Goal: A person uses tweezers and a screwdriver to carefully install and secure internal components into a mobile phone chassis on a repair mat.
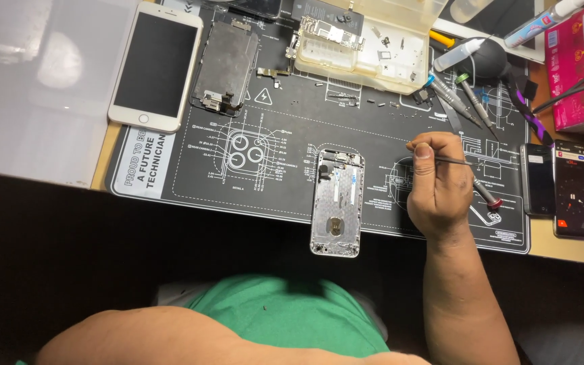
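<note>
A: Nearest us is our left arm, lying across the bottom over the green shirt [292, 318]; its hand is out of view, so we cannot tell how it is held.

B: Next our right hand [441, 184], fingers curled together, thumb and fingers pinching a thin screwdriver [476, 181]. Its shaft runs out to the right to a red-collared end above the mat [190, 172].

A: Just left of that hand lies the shell [336, 203], an emptied phone housing, open side up, its lower end past the mat's near edge. Hand and shell are apart.

B: On the right, two dark phones [555, 184] lie side by side, one with its screen lit.

A: Farther up we see spare drivers [464, 91] beside a black blower [484, 62], and loose screws scattered about.

B: Farthest are the clear tray [373, 47] holding parts, a bare display panel [226, 64], and a white phone [155, 66] at far left, half off the mat.
</note>
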